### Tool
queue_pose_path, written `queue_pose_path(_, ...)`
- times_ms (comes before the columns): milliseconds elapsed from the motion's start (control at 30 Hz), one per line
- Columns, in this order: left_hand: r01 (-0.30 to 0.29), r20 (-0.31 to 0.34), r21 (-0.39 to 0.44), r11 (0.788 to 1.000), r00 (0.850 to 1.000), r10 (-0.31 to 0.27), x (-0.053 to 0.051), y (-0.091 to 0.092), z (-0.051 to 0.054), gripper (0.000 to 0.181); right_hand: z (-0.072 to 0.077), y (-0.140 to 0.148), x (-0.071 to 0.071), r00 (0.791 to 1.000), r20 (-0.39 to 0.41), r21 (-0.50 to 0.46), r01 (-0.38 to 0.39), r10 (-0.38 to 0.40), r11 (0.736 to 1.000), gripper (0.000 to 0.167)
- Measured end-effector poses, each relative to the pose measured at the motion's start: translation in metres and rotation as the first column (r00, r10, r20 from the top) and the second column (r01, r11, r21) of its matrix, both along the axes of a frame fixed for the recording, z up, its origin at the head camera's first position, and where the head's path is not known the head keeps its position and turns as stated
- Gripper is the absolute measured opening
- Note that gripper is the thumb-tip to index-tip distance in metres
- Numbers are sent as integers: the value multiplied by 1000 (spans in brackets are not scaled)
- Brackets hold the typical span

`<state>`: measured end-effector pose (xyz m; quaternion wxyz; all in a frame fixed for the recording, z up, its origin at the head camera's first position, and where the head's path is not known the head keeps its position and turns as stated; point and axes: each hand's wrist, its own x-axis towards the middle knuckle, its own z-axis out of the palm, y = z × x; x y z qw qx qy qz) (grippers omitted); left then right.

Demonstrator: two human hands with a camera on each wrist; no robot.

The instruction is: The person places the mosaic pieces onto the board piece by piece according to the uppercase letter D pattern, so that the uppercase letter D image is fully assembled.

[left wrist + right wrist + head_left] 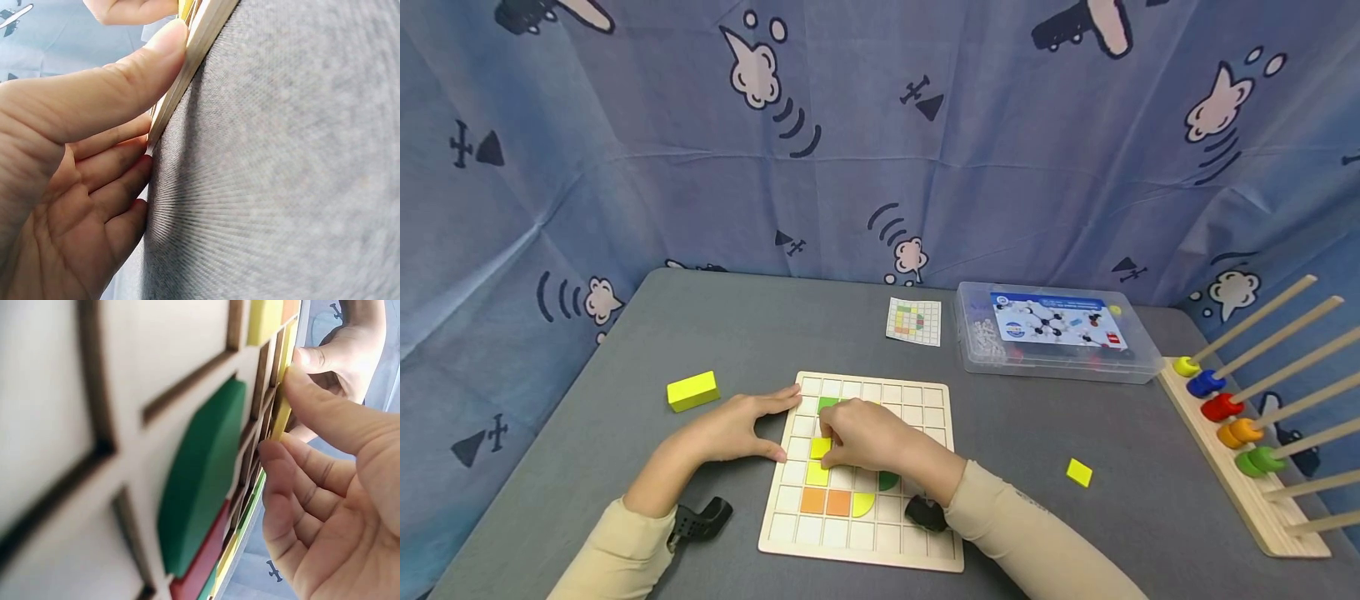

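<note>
A wooden grid board (808,531) lies on the grey table. My left hand (737,429) rests against its left edge, thumb and fingertips touching the rim, fingers fairly straight. Over the board, my right hand (868,433) pinches a yellow square tile (820,448) between thumb and forefinger at a cell near the left side. Just below sits another yellow square tile (817,473), then two orange tiles (812,500) and a yellow rounded tile (863,503). A dark green tile (203,481) and a red tile (200,562) show in the right wrist view; the right hand partly covers the board's middle.
A yellow block (692,392) lies left of the board. Behind it are a pattern card (913,321) and a clear plastic box (1060,333). One loose yellow tile (1079,472) lies to the right, near a wooden peg rack (1232,487) with coloured rings.
</note>
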<state>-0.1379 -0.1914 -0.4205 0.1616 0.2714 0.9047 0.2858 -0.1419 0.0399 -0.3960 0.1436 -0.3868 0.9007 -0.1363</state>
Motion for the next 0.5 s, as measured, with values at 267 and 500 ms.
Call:
queue_pose_path(267,-1,4,7,1000,1000,1,0,1,0,84,4,8,2,999,39,-30,16,-15,999,29)
queue_pose_path(500,-17,13,8,1000,1000,17,1,1,-1,83,14,32,4,991,122,-155,77,-58,985,40)
